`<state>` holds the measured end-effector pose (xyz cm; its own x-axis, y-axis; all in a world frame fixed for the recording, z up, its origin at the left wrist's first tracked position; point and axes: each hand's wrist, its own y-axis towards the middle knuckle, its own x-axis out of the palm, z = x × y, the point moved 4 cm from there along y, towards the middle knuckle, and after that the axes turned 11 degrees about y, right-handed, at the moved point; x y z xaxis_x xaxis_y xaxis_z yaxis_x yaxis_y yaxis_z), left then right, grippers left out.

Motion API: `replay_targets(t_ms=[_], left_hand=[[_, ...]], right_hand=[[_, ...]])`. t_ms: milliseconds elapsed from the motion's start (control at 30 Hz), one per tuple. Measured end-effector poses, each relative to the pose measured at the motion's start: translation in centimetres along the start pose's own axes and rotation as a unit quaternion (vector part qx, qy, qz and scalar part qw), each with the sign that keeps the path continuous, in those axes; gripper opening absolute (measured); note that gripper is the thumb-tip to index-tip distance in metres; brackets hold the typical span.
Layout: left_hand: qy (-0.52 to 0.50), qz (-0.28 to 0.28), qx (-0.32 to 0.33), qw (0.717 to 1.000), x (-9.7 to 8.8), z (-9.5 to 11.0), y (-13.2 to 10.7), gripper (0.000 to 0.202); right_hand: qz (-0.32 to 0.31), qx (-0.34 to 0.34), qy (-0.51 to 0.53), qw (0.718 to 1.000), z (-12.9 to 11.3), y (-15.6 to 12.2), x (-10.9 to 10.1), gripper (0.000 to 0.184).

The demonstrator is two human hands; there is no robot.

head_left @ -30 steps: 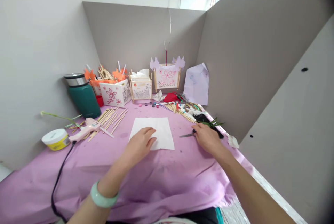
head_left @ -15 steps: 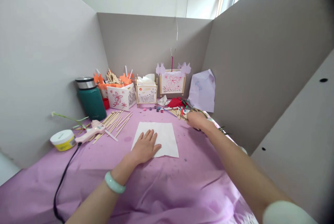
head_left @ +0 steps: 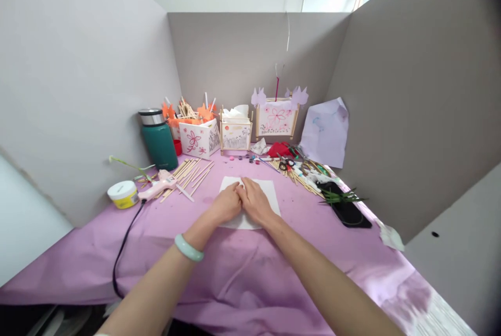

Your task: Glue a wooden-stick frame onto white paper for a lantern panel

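Observation:
A white sheet of paper (head_left: 271,189) lies on the purple cloth in front of me. Over its middle, my left hand (head_left: 227,204) and my right hand (head_left: 256,201) meet, with their fingertips touching or nearly so. The left fingers are curled together in a pinch. On the right hand, the fingers are pressed together and bent over toward the left one. Whatever may be between them is hidden. The left wrist wears a pale green bangle (head_left: 189,248).
Left are a pink glue gun (head_left: 158,184), wooden sticks (head_left: 191,171), a yellow-white tub (head_left: 123,194) and a green bottle (head_left: 159,143). Decorated boxes (head_left: 236,135) stand behind. Scissors (head_left: 286,164), red cloth (head_left: 278,149) and a black phone (head_left: 348,212) under green leaves are right.
My right hand has come back from the clutter at the right to the paper. My left hand has gone from lying flat to curled fingers. The view has shifted right.

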<state>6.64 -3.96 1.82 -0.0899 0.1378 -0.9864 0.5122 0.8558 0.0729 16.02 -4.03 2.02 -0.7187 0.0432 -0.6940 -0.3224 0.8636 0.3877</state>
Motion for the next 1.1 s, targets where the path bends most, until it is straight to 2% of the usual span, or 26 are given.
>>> replay_targets(t_ms=[100,167,300,400,467,533,600,667,733,900,1033,1100], left_hand=[[0.013,-0.004,-0.054,0.998,0.7,-0.1,-0.2,0.056],[0.02,-0.009,-0.068,0.997,1.1,0.1,-0.6,0.058],[0.012,-0.01,-0.057,0.998,1.1,-0.2,-1.9,0.063],[0.001,0.0,-0.056,0.998,0.7,-1.3,-3.8,0.064],[-0.02,0.028,-0.056,0.998,0.1,-2.0,-5.5,0.057],[-0.069,0.075,-0.05,0.994,-0.7,-2.4,-7.2,0.047],[-0.123,0.117,-0.034,0.985,-1.4,-2.3,-8.7,0.034],[-0.147,0.14,-0.016,0.979,-1.9,-2.0,-9.7,0.021],[-0.139,0.144,-0.01,0.98,-2.0,-1.6,-10.1,0.015],[-0.092,0.135,-0.032,0.986,-1.9,-1.0,-9.4,0.017],[-0.078,0.141,-0.032,0.986,-2.2,-0.6,-9.7,0.017],[-0.072,0.126,-0.021,0.989,-2.6,-0.3,-10.2,0.017]], right_hand=[[-0.075,0.028,-0.063,0.995,1.6,-0.6,-0.5,0.068],[-0.121,0.05,-0.105,0.986,2.8,-1.4,-1.3,0.075],[-0.132,0.089,-0.166,0.973,5.2,-3.3,-3.5,0.079],[-0.112,0.113,-0.197,0.967,6.2,-4.9,-5.7,0.075],[-0.063,0.083,-0.21,0.972,5.9,-6.1,-7.3,0.067],[-0.032,0.002,-0.179,0.983,4.8,-7.5,-8.4,0.055],[-0.057,-0.072,-0.111,0.99,3.6,-9.0,-8.6,0.04],[-0.072,-0.109,-0.071,0.989,2.7,-10.1,-8.3,0.029],[-0.056,-0.123,-0.076,0.988,2.2,-10.6,-8.0,0.025],[-0.039,-0.148,-0.129,0.98,1.8,-10.3,-7.6,0.03],[-0.036,-0.157,-0.163,0.973,1.4,-10.7,-8.6,0.031],[-0.06,-0.15,-0.174,0.971,1.3,-11.1,-9.2,0.031]])
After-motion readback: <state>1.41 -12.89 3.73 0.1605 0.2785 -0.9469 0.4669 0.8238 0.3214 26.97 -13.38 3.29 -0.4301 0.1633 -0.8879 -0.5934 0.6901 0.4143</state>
